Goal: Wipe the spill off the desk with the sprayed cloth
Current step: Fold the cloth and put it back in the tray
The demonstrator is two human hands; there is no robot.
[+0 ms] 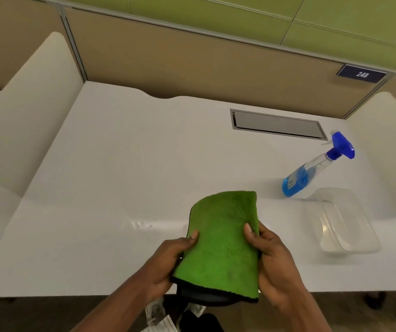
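Observation:
A folded green cloth (223,238) with a dark underside is held above the front edge of the white desk (120,164). My left hand (168,259) grips its left side, thumb on top. My right hand (273,259) grips its right side, thumb on top as well. A faint wet, glossy patch, the spill (144,224), shows on the desk just left of the cloth. A spray bottle (311,168) with blue liquid and a blue trigger head stands to the right, untouched.
A clear plastic container (343,224) sits at the right near the front edge, beside the bottle. A grey cable hatch (278,124) is set into the desk at the back. Partition walls enclose the back and both sides.

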